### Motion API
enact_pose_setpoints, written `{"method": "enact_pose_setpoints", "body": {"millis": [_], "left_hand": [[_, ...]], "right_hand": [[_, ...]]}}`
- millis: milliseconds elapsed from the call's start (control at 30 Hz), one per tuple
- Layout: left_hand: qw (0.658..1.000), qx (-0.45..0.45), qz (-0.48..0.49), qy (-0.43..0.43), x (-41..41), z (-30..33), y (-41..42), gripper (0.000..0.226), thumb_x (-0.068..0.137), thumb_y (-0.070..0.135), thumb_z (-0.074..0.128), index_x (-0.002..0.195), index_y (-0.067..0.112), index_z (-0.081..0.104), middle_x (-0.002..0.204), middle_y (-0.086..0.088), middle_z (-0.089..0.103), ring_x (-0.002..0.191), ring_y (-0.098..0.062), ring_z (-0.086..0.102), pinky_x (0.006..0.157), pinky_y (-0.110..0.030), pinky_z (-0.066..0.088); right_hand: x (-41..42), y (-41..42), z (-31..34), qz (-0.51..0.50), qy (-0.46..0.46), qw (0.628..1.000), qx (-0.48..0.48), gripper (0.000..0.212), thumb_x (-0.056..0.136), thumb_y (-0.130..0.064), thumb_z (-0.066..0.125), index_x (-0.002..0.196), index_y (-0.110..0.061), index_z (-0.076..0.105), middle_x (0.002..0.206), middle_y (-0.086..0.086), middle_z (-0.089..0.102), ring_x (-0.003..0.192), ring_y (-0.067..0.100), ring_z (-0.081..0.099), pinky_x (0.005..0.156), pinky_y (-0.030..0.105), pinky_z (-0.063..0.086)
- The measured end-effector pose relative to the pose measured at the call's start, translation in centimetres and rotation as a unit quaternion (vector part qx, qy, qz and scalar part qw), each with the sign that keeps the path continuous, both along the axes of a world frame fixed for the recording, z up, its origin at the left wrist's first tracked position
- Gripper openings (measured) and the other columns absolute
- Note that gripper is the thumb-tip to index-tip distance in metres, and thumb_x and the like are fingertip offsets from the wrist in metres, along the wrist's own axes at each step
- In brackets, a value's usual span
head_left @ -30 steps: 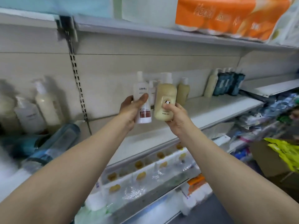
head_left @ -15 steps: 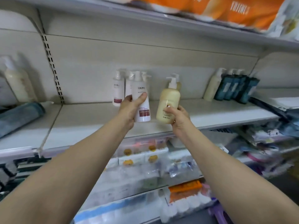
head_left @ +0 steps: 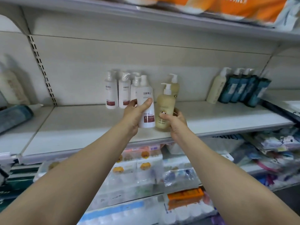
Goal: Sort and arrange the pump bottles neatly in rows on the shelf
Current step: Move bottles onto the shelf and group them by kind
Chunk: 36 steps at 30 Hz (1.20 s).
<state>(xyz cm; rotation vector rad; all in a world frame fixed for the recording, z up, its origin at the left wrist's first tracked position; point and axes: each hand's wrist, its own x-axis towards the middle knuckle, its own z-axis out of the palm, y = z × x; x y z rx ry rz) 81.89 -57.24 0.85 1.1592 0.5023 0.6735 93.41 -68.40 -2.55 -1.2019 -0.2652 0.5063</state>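
My left hand [head_left: 135,113] grips a white pump bottle with a dark red label [head_left: 146,101], held upright over the front of the grey shelf [head_left: 81,125]. My right hand [head_left: 176,121] grips a beige pump bottle [head_left: 165,105] right beside it. Behind them at the shelf's back wall stand three white bottles with red labels [head_left: 117,92] and one more beige pump bottle [head_left: 174,86]. Whether the two held bottles touch the shelf I cannot tell.
At the back right stand a cream bottle [head_left: 217,87] and several dark teal bottles [head_left: 243,90]. A teal bottle [head_left: 14,116] lies on its side at the far left, a cream one [head_left: 11,88] behind it. Orange packs [head_left: 235,7] sit above; wrapped goods [head_left: 146,176] fill lower shelves.
The view has swung right and drawn closer to the shelf. Both hands have carried their bottles lower and nearer the shelf surface, with the two bottles now closer together.
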Motion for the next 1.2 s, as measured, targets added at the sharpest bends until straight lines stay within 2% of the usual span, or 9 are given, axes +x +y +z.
{"method": "enact_pose_setpoints", "body": {"millis": [367,567,667,767,833,967,1033,1133,1200], "left_hand": [[1.0,0.024,-0.001,-0.005,3.6,-1.2,3.1,0.036,0.082,0.028,0.08,0.114,0.021,0.065,0.108,-0.002,0.074,0.097,-0.02,0.073,0.091,-0.048,0.057],[1.0,0.026,-0.006,-0.004,4.3,-2.1,3.7,0.041,0.081,0.027,0.08,0.118,0.018,0.065,0.107,-0.003,0.075,0.097,-0.023,0.073,0.088,-0.049,0.058],[0.999,0.031,-0.003,-0.005,4.8,-1.8,3.5,0.043,0.082,0.028,0.079,0.121,0.017,0.064,0.107,-0.004,0.075,0.096,-0.022,0.073,0.086,-0.046,0.058],[0.999,0.037,0.002,-0.003,5.3,-1.4,3.1,0.046,0.082,0.03,0.08,0.122,0.017,0.062,0.109,-0.005,0.074,0.098,-0.023,0.073,0.089,-0.048,0.058],[0.999,0.043,0.006,-0.009,5.8,-0.8,2.8,0.047,0.081,0.032,0.08,0.122,0.018,0.062,0.112,-0.005,0.074,0.1,-0.022,0.072,0.092,-0.048,0.057],[0.998,0.057,0.018,-0.02,7.8,0.5,1.2,0.058,0.07,0.04,0.086,0.119,0.02,0.062,0.115,-0.004,0.072,0.101,-0.022,0.072,0.094,-0.05,0.056],[0.998,0.059,0.029,-0.026,9.0,0.9,0.1,0.063,0.067,0.043,0.085,0.12,0.018,0.06,0.115,-0.007,0.072,0.101,-0.024,0.072,0.092,-0.053,0.056],[0.996,0.058,0.046,-0.05,10.9,1.4,-1.6,0.062,0.071,0.038,0.083,0.122,0.012,0.059,0.116,-0.012,0.071,0.1,-0.027,0.072,0.091,-0.05,0.057],[0.994,0.056,0.06,-0.073,12.3,1.8,-2.8,0.056,0.076,0.033,0.083,0.121,0.01,0.058,0.116,-0.018,0.069,0.097,-0.029,0.072,0.084,-0.046,0.06]], "right_hand": [[5.1,3.1,-1.0,0.01,-0.084,0.993,-0.085,0.073,0.072,0.002,0.085,0.133,-0.02,0.05,0.124,0.004,0.068,0.112,0.024,0.066,0.099,0.044,0.053],[6.8,4.0,-1.2,0.019,-0.134,0.984,-0.118,0.059,0.08,-0.005,0.08,0.132,-0.023,0.059,0.12,0.002,0.07,0.108,0.019,0.066,0.086,0.027,0.054],[7.6,4.4,-1.2,0.029,-0.155,0.979,-0.128,0.064,0.082,-0.008,0.079,0.138,-0.026,0.054,0.125,0.002,0.068,0.112,0.02,0.065,0.09,0.03,0.055],[8.0,4.3,-0.3,0.037,-0.15,0.976,-0.152,0.081,0.08,-0.025,0.083,0.15,-0.027,0.041,0.133,-0.005,0.059,0.117,0.017,0.059,0.092,0.03,0.05],[8.2,4.4,0.5,-0.018,-0.153,0.976,-0.155,0.071,0.079,-0.031,0.082,0.141,-0.025,0.049,0.124,-0.008,0.06,0.112,0.017,0.061,0.086,0.031,0.051],[8.6,3.7,2.5,-0.122,-0.139,0.977,-0.109,0.052,0.081,-0.039,0.075,0.126,-0.024,0.056,0.105,-0.01,0.063,0.099,0.013,0.064,0.09,0.03,0.051],[9.0,3.0,3.3,-0.098,-0.128,0.984,-0.08,0.041,0.084,-0.038,0.073,0.12,-0.022,0.06,0.099,-0.011,0.064,0.097,0.014,0.063,0.088,0.031,0.051],[9.5,1.6,3.8,-0.024,-0.141,0.989,-0.032,0.042,0.073,-0.043,0.07,0.107,-0.018,0.068,0.1,0.003,0.074,0.092,0.022,0.069,0.082,0.038,0.055],[10.0,0.6,4.1,0.043,-0.155,0.987,-0.008,0.042,0.075,-0.041,0.069,0.108,-0.016,0.07,0.1,0.004,0.076,0.09,0.021,0.072,0.075,0.034,0.054]]}}
